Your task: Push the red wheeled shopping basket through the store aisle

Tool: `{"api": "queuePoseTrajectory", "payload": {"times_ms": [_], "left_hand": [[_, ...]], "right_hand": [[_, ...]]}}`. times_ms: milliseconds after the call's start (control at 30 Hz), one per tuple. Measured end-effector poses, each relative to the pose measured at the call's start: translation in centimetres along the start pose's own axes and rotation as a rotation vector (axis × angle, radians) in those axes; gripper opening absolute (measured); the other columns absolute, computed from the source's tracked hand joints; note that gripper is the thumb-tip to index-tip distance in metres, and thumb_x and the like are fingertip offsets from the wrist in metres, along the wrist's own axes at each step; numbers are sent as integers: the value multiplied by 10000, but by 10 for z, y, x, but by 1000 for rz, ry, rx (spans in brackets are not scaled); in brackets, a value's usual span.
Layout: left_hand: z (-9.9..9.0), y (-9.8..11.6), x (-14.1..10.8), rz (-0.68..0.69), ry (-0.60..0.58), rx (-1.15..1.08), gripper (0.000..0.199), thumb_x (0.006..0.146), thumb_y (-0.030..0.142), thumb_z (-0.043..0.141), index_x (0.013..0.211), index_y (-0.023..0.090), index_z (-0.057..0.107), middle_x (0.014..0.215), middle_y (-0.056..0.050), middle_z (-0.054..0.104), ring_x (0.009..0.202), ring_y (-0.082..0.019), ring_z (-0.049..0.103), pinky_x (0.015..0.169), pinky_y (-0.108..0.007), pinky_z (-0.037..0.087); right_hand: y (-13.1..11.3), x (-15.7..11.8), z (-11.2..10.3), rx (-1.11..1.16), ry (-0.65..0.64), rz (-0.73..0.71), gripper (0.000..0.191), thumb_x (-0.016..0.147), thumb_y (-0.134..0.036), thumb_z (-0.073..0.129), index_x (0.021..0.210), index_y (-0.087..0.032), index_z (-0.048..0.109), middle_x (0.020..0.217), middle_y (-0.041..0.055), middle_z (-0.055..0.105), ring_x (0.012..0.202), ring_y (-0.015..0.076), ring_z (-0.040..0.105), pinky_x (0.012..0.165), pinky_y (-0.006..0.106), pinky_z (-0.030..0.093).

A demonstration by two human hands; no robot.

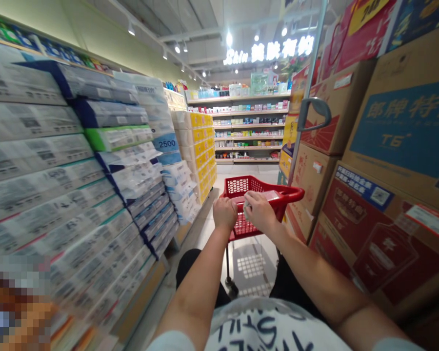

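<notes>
Forearms (pixel 197 285) reach forward and converge; left hand (pixel 225 213) and right hand (pixel 258 209) sit side by side, each grip curled round the crosswise handle (pixel 272 196) of a red cart (pixel 278 187) directly ahead. Wrapped packs (pixel 109 146) line the left, cartons (pixel 398 122) the right; shelves (pixel 250 126) stand beyond.

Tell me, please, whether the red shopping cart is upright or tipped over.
Upright: the cart has its basket opening upward and a wheel below.
</notes>
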State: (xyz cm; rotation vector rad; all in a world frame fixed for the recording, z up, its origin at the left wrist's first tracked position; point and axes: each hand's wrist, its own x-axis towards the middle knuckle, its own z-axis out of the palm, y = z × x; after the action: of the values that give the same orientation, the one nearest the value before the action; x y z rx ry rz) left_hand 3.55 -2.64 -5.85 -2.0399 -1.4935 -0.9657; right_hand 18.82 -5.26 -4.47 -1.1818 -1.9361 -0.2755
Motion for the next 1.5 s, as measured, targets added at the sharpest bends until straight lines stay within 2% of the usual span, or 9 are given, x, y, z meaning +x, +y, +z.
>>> {"api": "queuePoseTrajectory", "payload": {"times_ms": [133,200,333,533,733,900,1133,1367,1500], "left_hand": [[-3,-3,0,83,-28,-8,295,947,234,401,766,194,630,802,-69,650,844,-232,557,814,-390,360],[-4,-5,0,95,-23,-8,293,943,220,401,757,194,627,801,-68,651,845,-227,557,820,-389,356],[-2,-4,0,-8,31,-14,313,931,221,405,704,187,618,788,-69,654,831,-222,559,820,-386,355],[-3,-3,0,46,5,-27,317,946,271,396,760,189,639,801,-67,662,833,-225,559,824,-392,358],[-3,-5,0,-3,14,-2,321,938,239,389,734,184,632,794,-74,653,844,-229,555,840,-395,366],[-5,-5,-1,26,-13,-7,312,942,251,390,752,187,630,809,-71,653,845,-229,547,837,-395,369],[-5,-6,-1,3,-14,-4,320,942,237,389,714,195,609,798,-58,645,843,-225,538,834,-390,372],[-6,-7,-2,27,-18,-25,311,939,232,389,736,195,622,801,-71,640,852,-231,542,829,-397,371],[-6,-9,-3,35,-14,-22,324,946,239,382,733,198,623,796,-66,640,850,-225,542,832,-392,371]], "right_hand": [[-4,-5,-2,19,-83,-152,430,829,-148,491,1247,-162,592,1315,102,556,1229,245,461,1103,427,343],[1,-7,-5,39,-89,-124,438,836,-150,491,1264,-177,581,1341,90,540,1224,230,473,1089,406,365],[3,-7,-5,15,-15,-19,407,847,-167,494,1240,-135,594,1323,124,548,1210,242,484,1078,396,379],[-9,-4,3,-9,-66,-161,364,858,-155,489,1198,-166,618,1290,111,575,1196,241,493,1077,418,368],[2,2,-5,-16,8,-4,273,862,-145,484,1069,-157,663,1184,108,632,1067,231,567,985,378,435],[-2,6,-7,-12,-96,-119,257,891,-145,456,1032,-178,668,1128,76,649,1038,199,568,969,329,426],[25,23,-14,-133,-95,158,201,888,-175,493,962,-148,678,1067,95,665,990,211,587,942,335,428],[-1,15,-8,-27,-174,-161,272,914,-161,431,1047,-176,667,1124,87,642,1047,200,555,962,329,419],[14,22,-13,-53,-164,72,247,898,-186,469,1042,-194,669,1142,70,644,1025,193,577,940,315,426]]}}
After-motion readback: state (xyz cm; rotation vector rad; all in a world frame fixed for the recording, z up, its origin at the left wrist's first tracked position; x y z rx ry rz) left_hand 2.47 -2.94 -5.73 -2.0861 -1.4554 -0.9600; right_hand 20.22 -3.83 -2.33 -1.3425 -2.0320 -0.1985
